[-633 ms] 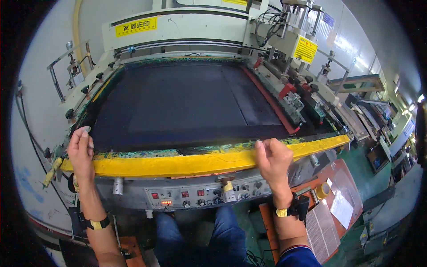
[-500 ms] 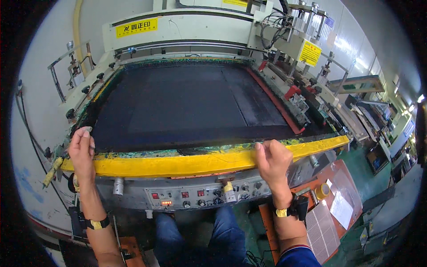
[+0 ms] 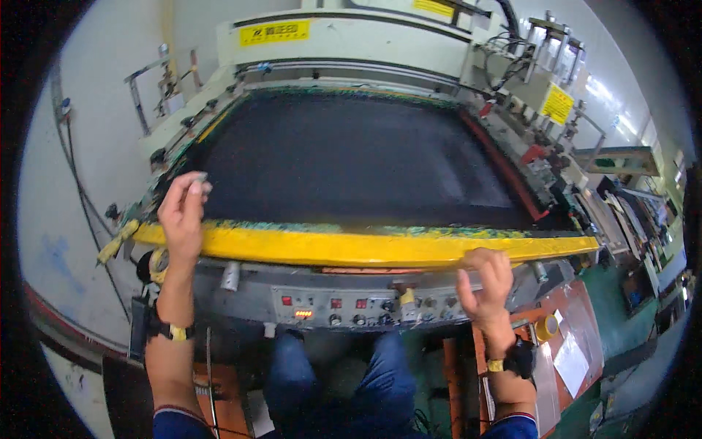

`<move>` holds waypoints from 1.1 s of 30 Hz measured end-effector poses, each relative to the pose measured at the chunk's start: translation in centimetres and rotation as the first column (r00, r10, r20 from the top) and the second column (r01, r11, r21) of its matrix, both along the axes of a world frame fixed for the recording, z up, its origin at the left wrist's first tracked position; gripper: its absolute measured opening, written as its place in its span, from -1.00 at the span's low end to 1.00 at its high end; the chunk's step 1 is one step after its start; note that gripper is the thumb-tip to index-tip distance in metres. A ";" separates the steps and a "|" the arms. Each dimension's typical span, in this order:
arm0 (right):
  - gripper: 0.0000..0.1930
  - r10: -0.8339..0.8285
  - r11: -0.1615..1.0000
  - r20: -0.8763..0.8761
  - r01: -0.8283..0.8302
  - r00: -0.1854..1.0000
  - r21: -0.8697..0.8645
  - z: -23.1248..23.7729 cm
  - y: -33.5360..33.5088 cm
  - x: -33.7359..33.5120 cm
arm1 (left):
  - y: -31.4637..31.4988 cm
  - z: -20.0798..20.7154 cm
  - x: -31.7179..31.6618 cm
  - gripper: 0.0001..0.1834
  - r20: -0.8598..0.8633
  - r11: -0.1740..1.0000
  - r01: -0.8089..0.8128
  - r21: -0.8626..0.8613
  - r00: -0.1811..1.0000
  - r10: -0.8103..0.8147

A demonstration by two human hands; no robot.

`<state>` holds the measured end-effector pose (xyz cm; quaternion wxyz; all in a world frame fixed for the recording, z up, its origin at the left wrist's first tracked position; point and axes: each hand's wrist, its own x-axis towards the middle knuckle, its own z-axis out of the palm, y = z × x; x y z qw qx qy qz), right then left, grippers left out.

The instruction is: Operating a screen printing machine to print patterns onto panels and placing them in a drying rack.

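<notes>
Side table, right: an orange-brown tabletop [image 3: 528, 315]; on it a roll of yellow tape [image 3: 546, 328], a white sheet of paper [image 3: 571, 364] lying near the roll, and a clear plastic sheet [image 3: 582, 311] toward the far edge.
Floor: green [image 3: 616, 296], showing beyond the table.
Far right: flat boards [image 3: 605, 212] crowded together; above them, a wooden frame [image 3: 618, 161] held out level.
Left wall: pale grey [image 3: 102, 168], with blue smudges [image 3: 58, 263] low down; dark cables [image 3: 72, 157] hang in front; a yellowish pipe [image 3: 167, 33] runs upright farther back.
Lower left: an orange-brown board [image 3: 225, 399]; a pale sheet [image 3: 259, 413] just beside it.
</notes>
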<state>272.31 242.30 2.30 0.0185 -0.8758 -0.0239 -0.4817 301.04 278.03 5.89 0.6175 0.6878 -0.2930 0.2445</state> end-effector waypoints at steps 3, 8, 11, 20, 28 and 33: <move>-0.76 0.019 0.999 -0.032 -0.018 0.999 0.027 -0.2 0.9 -0.7 | -0.2 0.9 -2.5 -0.85 0.171 0.997 -0.022 0.073 0.985 0.010; -0.80 0.288 0.957 -0.131 -0.291 0.949 -0.007 -4.6 2.1 -2.7 | -0.3 -4.2 -11.4 -0.84 0.348 0.616 0.418 0.668 0.556 -0.755; -0.83 0.151 0.988 -0.350 -0.140 0.924 0.058 -7.4 -0.1 -1.8 | -0.8 -8.5 -6.1 -0.73 0.038 0.240 0.145 0.960 0.782 -0.622; -0.64 0.248 0.375 -0.460 0.354 0.852 0.857 -5.5 -14.7 10.4 | -4.7 -13.6 19.3 -0.91 -0.765 0.887 0.447 0.117 0.610 -0.206; -0.62 0.305 0.276 -0.510 0.438 0.804 0.856 -6.4 -18.0 17.4 | -10.0 -13.1 24.4 -0.80 -0.839 0.794 0.600 -0.100 0.378 -0.391; -0.64 0.306 0.333 -0.517 0.419 0.799 0.845 -6.6 -17.7 18.4 | -9.5 -12.6 24.6 -0.83 -0.597 0.636 0.618 0.463 0.748 -0.292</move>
